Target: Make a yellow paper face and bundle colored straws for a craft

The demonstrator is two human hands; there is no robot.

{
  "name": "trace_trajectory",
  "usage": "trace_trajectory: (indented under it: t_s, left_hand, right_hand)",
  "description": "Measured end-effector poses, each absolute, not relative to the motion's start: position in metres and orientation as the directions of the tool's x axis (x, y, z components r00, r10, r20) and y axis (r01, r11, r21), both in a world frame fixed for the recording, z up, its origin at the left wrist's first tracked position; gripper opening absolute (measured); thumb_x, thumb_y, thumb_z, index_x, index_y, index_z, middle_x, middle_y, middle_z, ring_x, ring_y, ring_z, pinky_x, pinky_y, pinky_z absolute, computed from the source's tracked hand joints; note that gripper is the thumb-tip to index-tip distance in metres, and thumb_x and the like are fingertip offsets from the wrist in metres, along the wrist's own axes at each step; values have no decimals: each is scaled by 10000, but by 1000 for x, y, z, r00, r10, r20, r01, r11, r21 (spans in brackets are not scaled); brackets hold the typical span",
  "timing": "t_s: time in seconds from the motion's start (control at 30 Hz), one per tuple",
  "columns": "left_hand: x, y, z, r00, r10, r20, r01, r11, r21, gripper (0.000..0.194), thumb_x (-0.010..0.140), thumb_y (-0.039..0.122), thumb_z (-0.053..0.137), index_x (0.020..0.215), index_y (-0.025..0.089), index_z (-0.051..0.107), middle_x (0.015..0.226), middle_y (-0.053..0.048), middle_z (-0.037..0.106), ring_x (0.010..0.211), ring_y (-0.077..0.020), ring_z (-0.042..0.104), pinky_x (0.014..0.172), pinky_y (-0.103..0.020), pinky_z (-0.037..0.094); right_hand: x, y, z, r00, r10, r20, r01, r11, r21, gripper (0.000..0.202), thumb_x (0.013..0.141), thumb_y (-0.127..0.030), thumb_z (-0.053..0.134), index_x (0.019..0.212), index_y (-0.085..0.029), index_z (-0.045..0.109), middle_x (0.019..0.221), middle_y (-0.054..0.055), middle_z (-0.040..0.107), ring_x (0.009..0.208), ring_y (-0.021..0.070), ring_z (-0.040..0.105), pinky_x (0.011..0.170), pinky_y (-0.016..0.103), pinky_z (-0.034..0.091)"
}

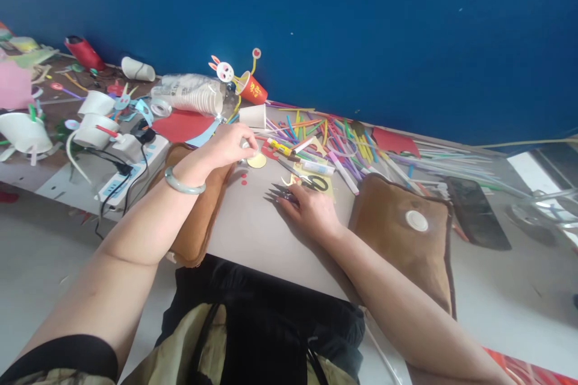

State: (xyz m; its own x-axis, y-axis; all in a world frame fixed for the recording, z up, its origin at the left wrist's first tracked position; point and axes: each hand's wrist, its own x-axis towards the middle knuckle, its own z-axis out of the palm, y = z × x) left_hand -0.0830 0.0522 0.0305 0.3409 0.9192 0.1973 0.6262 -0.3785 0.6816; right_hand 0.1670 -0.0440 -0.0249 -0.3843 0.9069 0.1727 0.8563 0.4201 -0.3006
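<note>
My left hand (235,145), a pale bangle on its wrist, is closed in a pinch above the table. A small whitish thing shows at its fingertips, too small to name. Just below them is a pale yellow disc (256,160). My right hand (313,209) rests low over the table with curled fingers. Dark pointed shapes (276,194) stick out from its fingertips; what they are I cannot make out. Black-handled scissors (318,183) lie just beyond it, near a glue stick (316,167) and a yellow marker (280,147). Two red dots (244,179) lie between my hands.
Brown cushions (397,222) flank the work spot, and a phone (478,213) lies at right. Coloured pipe cleaners (343,138) spread along the blue wall. A red cup (253,89) with a rabbit face, stacked paper cups (198,96) and a power strip (130,171) with cables stand left.
</note>
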Motion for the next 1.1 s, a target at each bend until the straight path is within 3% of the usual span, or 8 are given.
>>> trace_trajectory:
  t_s: [0.1,0.23,0.37,0.43,0.6,0.77,0.97,1.1]
  left_hand:
    - [-86,52,35,376,909,181,699,-407,588,197,727,271,715,894,192,782,998,-71,750,858,-206,641,804,-321,457]
    - [-76,47,35,526,844,104,599,-454,660,194,806,345,680,804,178,778,892,-66,749,807,-184,643,747,-293,457]
    - [-60,38,29,745,666,22,449,-526,722,289,818,466,706,800,185,774,854,-62,735,802,-175,643,719,-271,455]
    - [-54,34,26,788,615,6,416,-541,731,269,834,436,697,765,183,759,884,-61,729,814,-165,643,743,-268,456]
    - [-50,29,26,778,628,-1,390,-481,785,155,806,207,632,687,161,721,900,-47,714,787,-138,631,731,-249,466]
    - [-58,36,30,698,715,-41,433,-376,819,151,765,226,639,657,170,728,875,-32,728,723,-134,626,661,-250,474]
    - [-76,48,35,446,881,159,420,-362,832,141,761,258,683,665,165,729,858,-38,743,866,-184,675,854,-320,510]
    - [-67,44,32,631,758,164,374,-482,792,186,753,344,755,839,182,785,937,-62,743,919,-195,674,884,-327,503]
  right_hand:
    - [166,-45,-24,-395,904,162,858,426,-288,284,942,-453,571,926,-189,674,754,81,712,666,211,618,571,293,289]
    - [166,-46,-26,-387,894,226,862,438,-254,335,954,-488,544,983,-185,684,777,73,724,664,201,624,566,285,289]
    - [166,-48,-27,-417,842,343,842,500,-202,393,973,-516,508,980,-169,693,748,60,704,658,178,615,555,273,273]
    - [165,-48,-26,-432,817,382,833,524,-180,406,988,-510,483,958,-166,696,725,54,689,648,166,605,549,269,265]
    - [165,-47,-28,-435,778,453,831,541,-130,443,1016,-504,434,938,-156,698,712,60,686,631,155,592,542,269,255]
    - [166,-46,-33,-417,758,502,844,528,-95,459,1024,-509,422,961,-151,703,742,64,713,611,150,589,529,273,248]
    - [168,-46,-34,-408,764,499,853,515,-91,451,1015,-514,438,967,-156,708,750,67,712,618,151,586,529,276,237]
    - [166,-47,-30,-432,745,508,841,536,-71,444,1023,-494,431,927,-157,702,717,57,690,610,140,571,530,273,235]
